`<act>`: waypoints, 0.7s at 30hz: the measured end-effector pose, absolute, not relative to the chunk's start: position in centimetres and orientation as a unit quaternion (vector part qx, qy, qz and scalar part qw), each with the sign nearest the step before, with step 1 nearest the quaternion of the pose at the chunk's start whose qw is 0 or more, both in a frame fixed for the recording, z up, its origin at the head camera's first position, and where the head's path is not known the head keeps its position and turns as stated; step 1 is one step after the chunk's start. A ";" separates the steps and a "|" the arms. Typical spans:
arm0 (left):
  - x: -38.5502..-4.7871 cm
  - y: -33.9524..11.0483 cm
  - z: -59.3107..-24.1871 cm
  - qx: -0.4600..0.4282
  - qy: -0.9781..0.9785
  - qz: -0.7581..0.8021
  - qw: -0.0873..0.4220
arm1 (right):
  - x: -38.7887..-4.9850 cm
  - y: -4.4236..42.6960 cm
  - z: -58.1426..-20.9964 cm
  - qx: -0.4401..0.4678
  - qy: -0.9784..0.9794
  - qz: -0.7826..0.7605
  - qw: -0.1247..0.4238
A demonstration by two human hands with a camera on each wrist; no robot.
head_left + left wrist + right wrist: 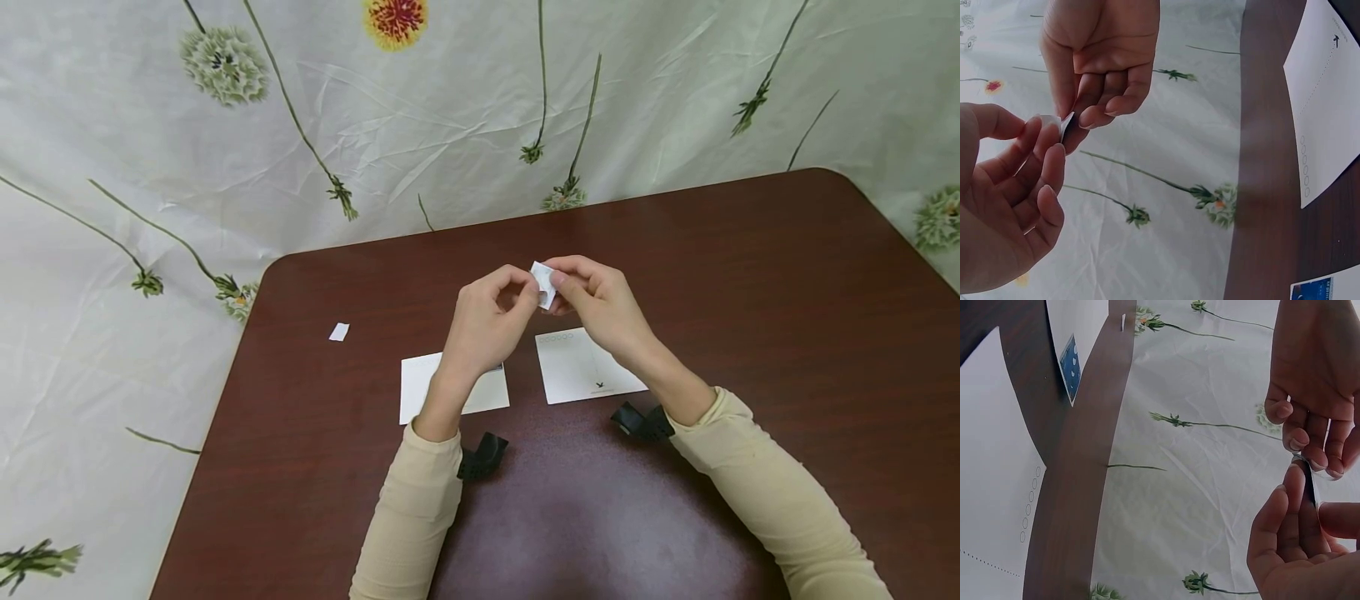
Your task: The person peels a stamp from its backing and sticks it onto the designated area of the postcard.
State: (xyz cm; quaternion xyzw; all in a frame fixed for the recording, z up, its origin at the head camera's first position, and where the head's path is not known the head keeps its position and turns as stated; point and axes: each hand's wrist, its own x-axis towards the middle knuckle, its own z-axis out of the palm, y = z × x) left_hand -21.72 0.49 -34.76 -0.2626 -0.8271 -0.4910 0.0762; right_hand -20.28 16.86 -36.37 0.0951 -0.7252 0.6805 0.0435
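Observation:
Above the table, my right hand [606, 308] pinches a small stamp-like sticker [543, 286] between thumb and fingers. Its white back shows in the head view, while the wrist views catch a dark face. Thumb and fingertips of my left hand [486, 321] pinch a pale, thin layer [1051, 121] at the sticker's edge. Below the hands lies a white postcard [581, 371] with a row of small circles and a dotted line. A second white card [486, 393], partly covered by the left forearm, bears a blue stamp [1070, 370] at one corner.
A small white paper scrap [339, 332] lies toward the table's left edge. The dark red-brown table [750, 333] has rounded far corners. Behind it hangs a white cloth [450, 100] printed with flowers. Black straps [483, 457] sit at both wrists.

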 end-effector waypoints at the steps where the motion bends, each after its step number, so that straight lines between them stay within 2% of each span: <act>1: -21.7 0.5 -34.7 -0.262 -0.827 -0.492 0.075 | -20.3 16.9 -36.4 0.095 -0.725 0.681 0.043; 21: -21.5 0.3 -34.4 -0.262 -0.826 -0.495 0.064 | -20.3 16.9 -36.3 0.084 -0.710 0.699 0.031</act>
